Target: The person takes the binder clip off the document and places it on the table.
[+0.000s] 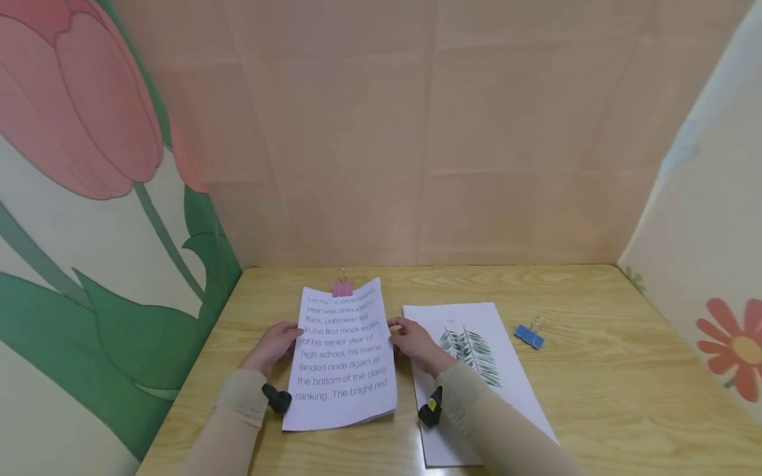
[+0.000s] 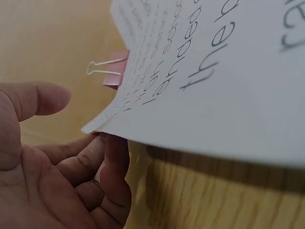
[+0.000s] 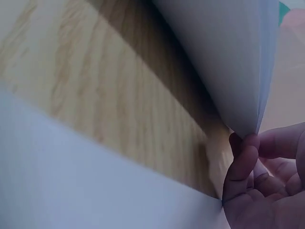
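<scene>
A stack of printed paper sheets (image 1: 340,370), with a pink binder clip (image 1: 342,289) at its top edge, is lifted partly off the table and bowed. At its left edge is my left hand (image 1: 275,345). In the left wrist view its fingers (image 2: 112,157) bend under the paper's edge and touch it, while the thumb (image 2: 50,98) stands apart from the sheet. My right hand (image 1: 415,340) pinches the right edge of the stack between thumb and fingers, as the right wrist view shows. Below that hand lies a second paper stack (image 1: 458,443) with a printed leaf picture.
A blue binder clip (image 1: 529,336) lies on the wooden table (image 1: 607,370), right of the leaf-print stack. A peach cloth backdrop (image 1: 417,132) rises behind the table. Flower-painted panels flank it on the left (image 1: 77,264) and right (image 1: 702,251).
</scene>
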A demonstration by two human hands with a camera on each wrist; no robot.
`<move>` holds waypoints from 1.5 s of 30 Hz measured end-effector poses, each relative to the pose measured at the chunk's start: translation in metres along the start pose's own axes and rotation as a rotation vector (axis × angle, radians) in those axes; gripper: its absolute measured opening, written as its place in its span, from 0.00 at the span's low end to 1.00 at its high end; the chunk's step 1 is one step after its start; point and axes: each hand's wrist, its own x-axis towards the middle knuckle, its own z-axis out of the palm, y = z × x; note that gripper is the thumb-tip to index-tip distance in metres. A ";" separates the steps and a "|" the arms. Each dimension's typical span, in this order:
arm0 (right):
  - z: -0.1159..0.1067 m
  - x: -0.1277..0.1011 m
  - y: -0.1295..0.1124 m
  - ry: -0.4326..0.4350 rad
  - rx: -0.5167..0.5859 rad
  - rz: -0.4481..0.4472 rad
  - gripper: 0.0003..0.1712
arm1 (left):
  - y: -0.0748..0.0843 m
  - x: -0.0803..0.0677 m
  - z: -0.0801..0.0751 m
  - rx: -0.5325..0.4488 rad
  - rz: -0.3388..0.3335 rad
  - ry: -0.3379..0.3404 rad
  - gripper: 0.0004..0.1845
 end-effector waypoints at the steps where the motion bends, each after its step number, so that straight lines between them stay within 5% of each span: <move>1: 0.000 0.000 0.001 0.000 0.003 -0.004 0.21 | 0.000 0.001 0.000 0.002 0.001 -0.006 0.26; 9: 0.002 -0.001 0.004 -0.021 0.003 -0.040 0.14 | 0.004 0.011 0.002 -0.003 0.038 -0.009 0.26; 21: 0.002 -0.002 0.004 -0.051 -0.055 -0.057 0.13 | 0.007 0.016 0.009 -0.185 0.111 0.008 0.26; 33: 0.003 0.000 0.004 -0.049 -0.174 -0.037 0.16 | 0.006 0.022 0.014 -0.127 0.123 0.163 0.18; 45: 0.004 0.001 0.002 -0.004 -0.273 -0.038 0.17 | 0.006 0.016 0.015 -0.128 0.130 0.199 0.14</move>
